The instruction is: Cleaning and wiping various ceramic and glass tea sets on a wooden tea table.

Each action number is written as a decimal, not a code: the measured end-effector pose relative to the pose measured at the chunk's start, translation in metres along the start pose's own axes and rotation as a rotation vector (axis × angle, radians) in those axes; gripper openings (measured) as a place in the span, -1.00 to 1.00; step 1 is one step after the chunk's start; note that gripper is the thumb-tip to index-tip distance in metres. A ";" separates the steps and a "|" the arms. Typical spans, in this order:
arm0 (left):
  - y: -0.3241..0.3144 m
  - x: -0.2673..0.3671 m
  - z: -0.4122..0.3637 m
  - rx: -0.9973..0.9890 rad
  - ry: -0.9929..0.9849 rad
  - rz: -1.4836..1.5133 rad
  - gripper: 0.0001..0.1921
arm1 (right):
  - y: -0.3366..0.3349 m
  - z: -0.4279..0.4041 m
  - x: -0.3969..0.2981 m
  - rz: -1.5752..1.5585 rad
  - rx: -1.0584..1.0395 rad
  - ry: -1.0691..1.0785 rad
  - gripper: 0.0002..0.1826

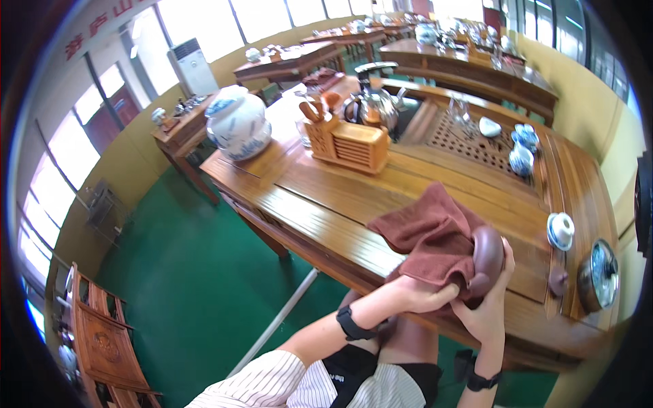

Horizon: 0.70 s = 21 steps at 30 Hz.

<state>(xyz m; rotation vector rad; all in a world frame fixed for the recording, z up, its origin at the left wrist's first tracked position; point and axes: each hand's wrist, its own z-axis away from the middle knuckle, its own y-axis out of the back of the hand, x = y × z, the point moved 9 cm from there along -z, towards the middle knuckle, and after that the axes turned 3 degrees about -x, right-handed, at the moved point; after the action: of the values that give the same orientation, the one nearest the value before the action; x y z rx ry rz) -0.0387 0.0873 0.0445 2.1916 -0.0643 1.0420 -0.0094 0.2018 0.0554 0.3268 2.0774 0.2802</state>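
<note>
My right hand [484, 311] grips a purple-brown clay teapot [488, 255] by its far side and underside. The pot is tilted over the table's front edge, and no lid sits on it. My left hand [426, 296] holds a reddish-brown cloth [438, 229], pressed up to the teapot. Most of the cloth spreads out to the left above the wooden tabletop [331, 199]. A brown clay lid [558, 280] lies on the table to the right of my right hand. Beyond it stands a blue-and-white lidded bowl on a saucer [560, 232].
A wooden utensil holder [349, 145], a steel kettle [375, 104] and a large porcelain jar [239, 125] stand at the left and back. Small cups [523, 153] rest on a perforated draining tray [459, 137]. A glass-lidded pot [599, 275] is far right. A carved chair [104, 336] stands lower left.
</note>
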 end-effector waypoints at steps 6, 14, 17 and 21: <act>0.002 -0.016 0.000 -0.140 0.299 0.331 -0.59 | -0.003 -0.001 0.003 -0.128 -0.028 -0.027 0.12; 0.006 -0.020 0.005 -0.053 0.167 0.438 -0.57 | -0.006 0.003 0.004 -0.145 -0.003 -0.043 0.20; 0.007 -0.009 0.001 -0.115 0.154 0.488 -0.56 | -0.002 0.003 0.003 -0.190 0.045 -0.044 0.23; 0.006 -0.002 0.001 -0.199 0.158 0.334 -0.53 | -0.003 0.007 0.005 -0.173 0.028 -0.080 0.20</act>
<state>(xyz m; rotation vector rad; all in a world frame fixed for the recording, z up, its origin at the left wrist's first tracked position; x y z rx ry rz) -0.0412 0.0821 0.0461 1.9511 -0.4562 1.3271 -0.0059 0.2012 0.0474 0.1704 2.0170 0.1322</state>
